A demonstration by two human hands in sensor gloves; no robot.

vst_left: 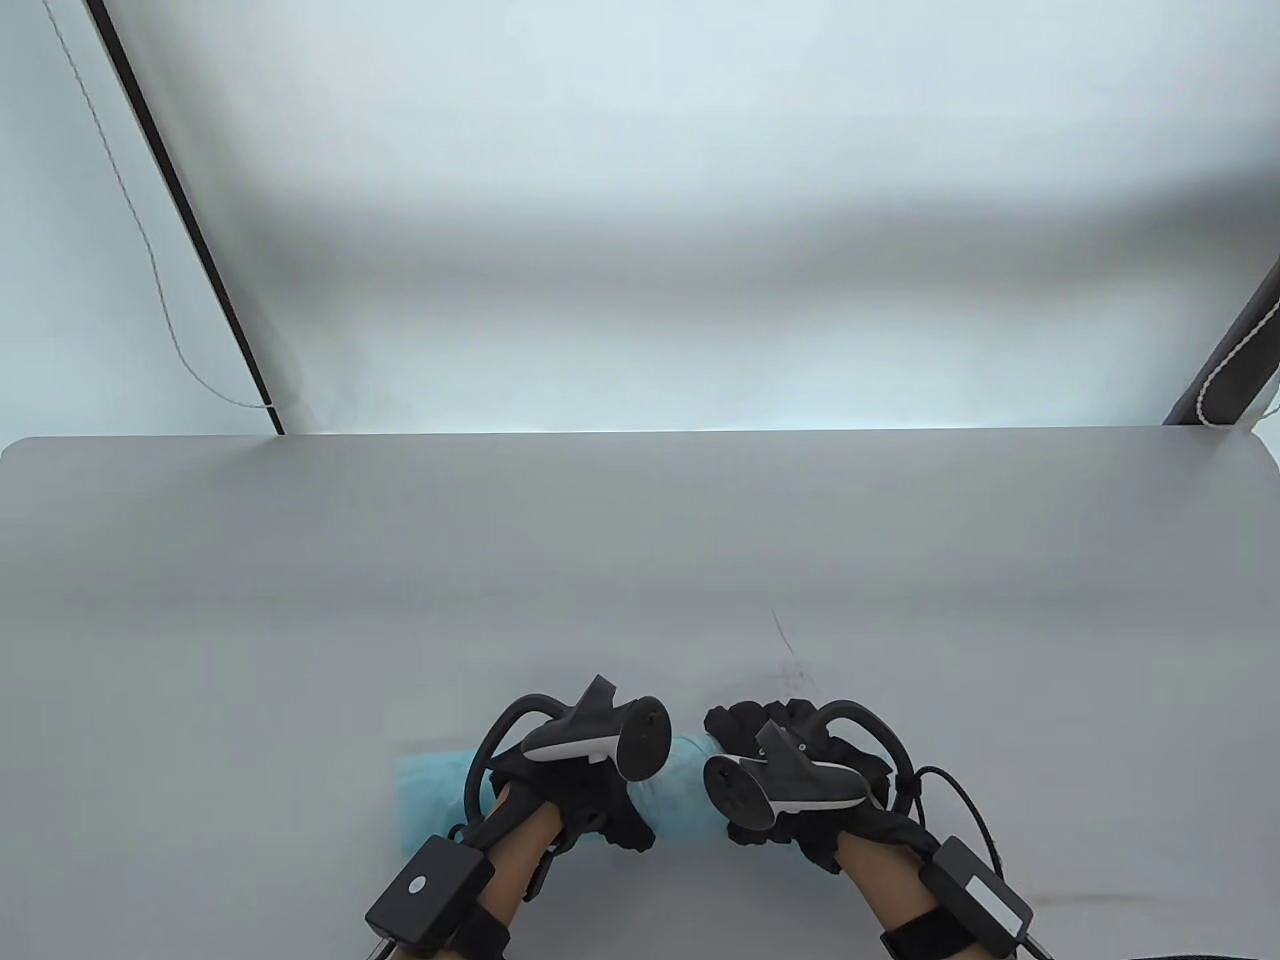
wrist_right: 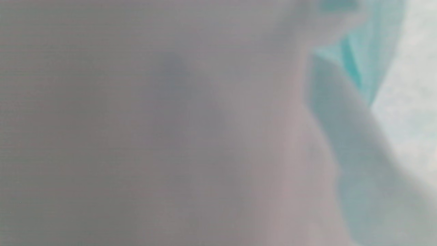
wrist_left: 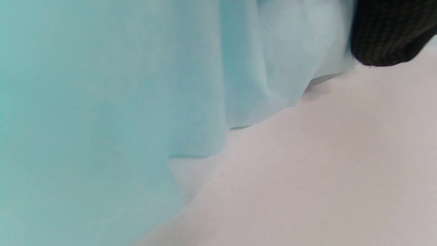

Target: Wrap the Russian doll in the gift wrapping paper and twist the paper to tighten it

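A roll of light blue wrapping paper [vst_left: 686,788] lies across the table [vst_left: 640,560] near its front edge. The doll is out of sight, and nothing shows whether it is inside the roll. My left hand [vst_left: 596,812] curls over the left part of the roll, whose loose end [vst_left: 430,800] sticks out to the left. My right hand [vst_left: 762,736] grips the right end, which it hides. The left wrist view shows folds of the paper [wrist_left: 102,102] close up and one gloved fingertip [wrist_left: 385,34]. The blurred right wrist view shows a strip of paper [wrist_right: 358,143].
The grey table's far edge [vst_left: 640,432] meets a pale wall. A black pole [vst_left: 190,220] with a thin cord leans at the back left, and a dark strap [vst_left: 1235,350] hangs at the back right. A faint scratch [vst_left: 785,640] marks the table beyond my right hand.
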